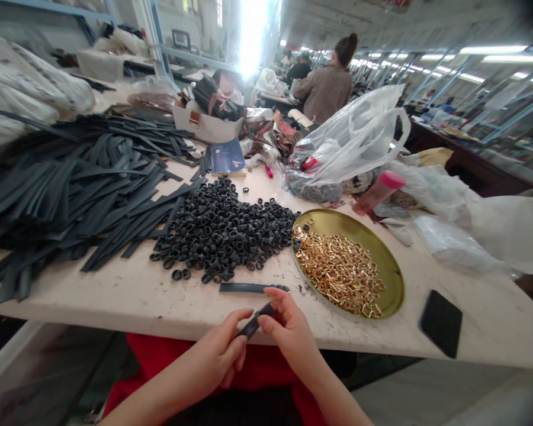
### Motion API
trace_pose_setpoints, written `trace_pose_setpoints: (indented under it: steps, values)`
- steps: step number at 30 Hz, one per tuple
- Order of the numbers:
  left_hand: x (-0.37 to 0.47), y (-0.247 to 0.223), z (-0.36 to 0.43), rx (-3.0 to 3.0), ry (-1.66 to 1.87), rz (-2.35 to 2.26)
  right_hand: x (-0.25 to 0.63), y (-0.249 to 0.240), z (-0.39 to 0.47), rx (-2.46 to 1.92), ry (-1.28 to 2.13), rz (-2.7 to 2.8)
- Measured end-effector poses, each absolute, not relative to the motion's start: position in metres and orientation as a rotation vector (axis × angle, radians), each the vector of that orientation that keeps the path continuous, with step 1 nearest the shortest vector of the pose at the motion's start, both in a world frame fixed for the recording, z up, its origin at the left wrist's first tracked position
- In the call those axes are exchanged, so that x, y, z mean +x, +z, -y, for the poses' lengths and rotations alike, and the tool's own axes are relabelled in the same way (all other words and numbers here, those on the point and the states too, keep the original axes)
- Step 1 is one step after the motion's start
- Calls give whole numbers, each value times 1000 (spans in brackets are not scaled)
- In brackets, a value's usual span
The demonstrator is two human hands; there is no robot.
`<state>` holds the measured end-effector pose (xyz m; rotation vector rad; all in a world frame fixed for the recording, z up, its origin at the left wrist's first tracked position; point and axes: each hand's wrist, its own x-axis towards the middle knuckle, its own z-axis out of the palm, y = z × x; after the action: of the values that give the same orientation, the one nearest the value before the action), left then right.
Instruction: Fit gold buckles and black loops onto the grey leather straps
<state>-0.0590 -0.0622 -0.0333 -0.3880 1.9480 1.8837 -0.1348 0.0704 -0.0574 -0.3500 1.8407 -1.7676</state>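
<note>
Between my two hands, over the table's front edge, is a short dark strap (251,326). My left hand (226,345) grips its lower end, and my right hand (286,319) pinches the upper end between thumb and fingers. Just beyond my fingers a second dark strap (244,288) lies flat, with something small and shiny at its right end. Behind it spreads a heap of small black loops (231,228). To the right, a round gold-coloured tray (388,260) holds a pile of small gold buckles (337,269). My right fingertips hide part of the held strap's end.
A large pile of dark strips (71,177) covers the table's left side. A blue booklet (228,157), a clear plastic bag (350,142) and a pink-lidded container (379,192) stand behind. A black phone (441,323) lies near the right front edge. Another person (326,89) is farther back.
</note>
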Motion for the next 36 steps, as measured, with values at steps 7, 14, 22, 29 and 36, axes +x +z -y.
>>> trace_pose_setpoints:
  steps: [7, 14, 22, 29, 36]
  values:
    - [-75, -47, 71, -527, 2090, -1934, -205, -42, -94, -786, -1031, -2809]
    - [-87, -47, 64, -572, 2077, -1996, -277, -38, -102, -668, 354, -3210]
    - [-78, -33, 51, -554, 1889, -2093, -268, -43, -102, -677, 278, -3193]
    - [-64, -14, 44, -675, 2055, -1944, -270, -42, -102, -675, 153, -3182]
    - [-47, -7, 47, -671, 2234, -1660, -252, -28, -106, -861, -203, -3182]
